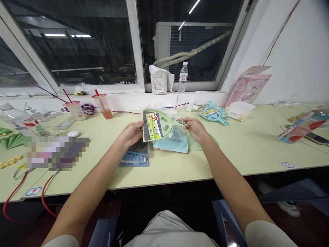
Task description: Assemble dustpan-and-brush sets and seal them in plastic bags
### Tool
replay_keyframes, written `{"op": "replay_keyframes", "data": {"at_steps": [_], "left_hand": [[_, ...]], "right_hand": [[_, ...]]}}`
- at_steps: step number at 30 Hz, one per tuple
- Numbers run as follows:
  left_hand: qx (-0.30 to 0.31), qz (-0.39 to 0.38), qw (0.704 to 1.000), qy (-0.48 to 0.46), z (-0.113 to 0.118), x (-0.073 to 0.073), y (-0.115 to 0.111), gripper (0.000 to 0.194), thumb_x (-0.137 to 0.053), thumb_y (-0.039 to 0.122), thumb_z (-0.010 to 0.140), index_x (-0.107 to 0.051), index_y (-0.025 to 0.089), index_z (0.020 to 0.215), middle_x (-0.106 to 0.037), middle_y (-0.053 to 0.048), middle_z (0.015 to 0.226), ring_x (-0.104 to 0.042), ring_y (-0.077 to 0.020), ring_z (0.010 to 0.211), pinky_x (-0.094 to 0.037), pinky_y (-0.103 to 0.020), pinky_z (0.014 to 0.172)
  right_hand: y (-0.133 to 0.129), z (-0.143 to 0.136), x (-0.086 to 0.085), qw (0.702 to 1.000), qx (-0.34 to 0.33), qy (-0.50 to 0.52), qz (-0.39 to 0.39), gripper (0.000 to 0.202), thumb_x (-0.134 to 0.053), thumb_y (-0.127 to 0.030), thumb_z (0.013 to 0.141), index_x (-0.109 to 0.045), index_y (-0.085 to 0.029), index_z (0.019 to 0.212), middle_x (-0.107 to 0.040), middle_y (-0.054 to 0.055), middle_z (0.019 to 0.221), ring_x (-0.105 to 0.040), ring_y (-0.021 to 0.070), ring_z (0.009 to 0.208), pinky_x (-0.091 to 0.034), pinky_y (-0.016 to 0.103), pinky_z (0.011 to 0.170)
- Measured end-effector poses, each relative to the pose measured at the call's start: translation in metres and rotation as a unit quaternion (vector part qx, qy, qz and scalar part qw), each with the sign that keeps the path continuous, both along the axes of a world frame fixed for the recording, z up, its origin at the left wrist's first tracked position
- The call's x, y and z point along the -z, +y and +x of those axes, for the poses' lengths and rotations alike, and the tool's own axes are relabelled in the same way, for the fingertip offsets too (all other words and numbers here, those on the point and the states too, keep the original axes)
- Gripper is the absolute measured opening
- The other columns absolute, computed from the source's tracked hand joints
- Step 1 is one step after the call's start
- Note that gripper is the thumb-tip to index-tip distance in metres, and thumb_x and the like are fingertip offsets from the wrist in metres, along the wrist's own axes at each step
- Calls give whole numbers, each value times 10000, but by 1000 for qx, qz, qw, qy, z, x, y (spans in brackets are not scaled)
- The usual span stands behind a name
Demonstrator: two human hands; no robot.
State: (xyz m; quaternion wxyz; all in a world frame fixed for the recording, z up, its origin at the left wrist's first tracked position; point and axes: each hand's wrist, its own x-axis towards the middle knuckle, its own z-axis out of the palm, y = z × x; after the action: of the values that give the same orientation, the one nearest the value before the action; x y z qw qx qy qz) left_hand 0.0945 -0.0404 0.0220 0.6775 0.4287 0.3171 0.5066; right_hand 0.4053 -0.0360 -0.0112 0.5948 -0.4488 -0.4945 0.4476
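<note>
Between my two hands, raised a little over the table, is a green dustpan-and-brush set [164,126] with grey bristles and a yellow and red label. My left hand [132,133] is closed on its bristle end. The fingers of my right hand [194,127] pinch the handle end. Under and behind it lie blue bristles [137,159] and a light blue dustpan [172,145], with a green piece [197,143] partly beneath my right hand. Farther back at the right lies another blue set [214,113] in clear wrap.
Two drink cups [104,107] with red straws stand at the back left. A water bottle [183,78] and a white package [158,80] sit on the sill. A tissue pack [240,110] and a pink box [248,85] stand back right. The table's front edge [164,184] is near me.
</note>
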Motion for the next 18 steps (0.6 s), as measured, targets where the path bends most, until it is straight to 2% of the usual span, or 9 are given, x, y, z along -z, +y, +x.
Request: {"op": "replay_keyframes", "data": {"at_steps": [3, 8, 13, 18], "left_hand": [[1, 1, 1000, -1, 1, 1, 1, 174, -675, 154, 888, -758, 62, 1010, -769, -170, 998, -742, -241, 890, -611, -386, 882], [-10, 12, 1000, -6, 3, 6, 4, 150, -694, 154, 879, -755, 64, 982, -769, -168, 990, -738, -232, 892, -604, -391, 906], [-37, 29, 999, -25, 3, 8, 5, 127, -663, 131, 903, -752, 48, 942, -763, -160, 963, -718, -183, 843, -601, -324, 879], [-28, 39, 999, -23, 4, 8, 5, 131, -639, 74, 871, -764, 55, 906, -769, -159, 956, -723, -191, 845, -599, -334, 884]], "right_hand": [[-1, 3, -2, 1000, -23, -4, 0, 438, -549, -99, 546, -807, -233, 873, -780, 16, 1051, -625, 210, 929, -453, 298, 660], [-3, 2, -7, 996, -64, 59, -6, 389, -588, -152, 612, -806, -205, 930, -761, 37, 931, -658, 164, 753, -426, 289, 602], [-1, 0, -4, 996, -34, 71, -32, 210, -710, -213, 692, -797, -210, 883, -773, 41, 940, -653, 144, 734, -434, 270, 591], [4, 2, 1, 994, -28, 100, -44, 180, -750, -171, 701, -780, -211, 874, -774, 50, 918, -681, 162, 781, -494, 276, 633]]}}
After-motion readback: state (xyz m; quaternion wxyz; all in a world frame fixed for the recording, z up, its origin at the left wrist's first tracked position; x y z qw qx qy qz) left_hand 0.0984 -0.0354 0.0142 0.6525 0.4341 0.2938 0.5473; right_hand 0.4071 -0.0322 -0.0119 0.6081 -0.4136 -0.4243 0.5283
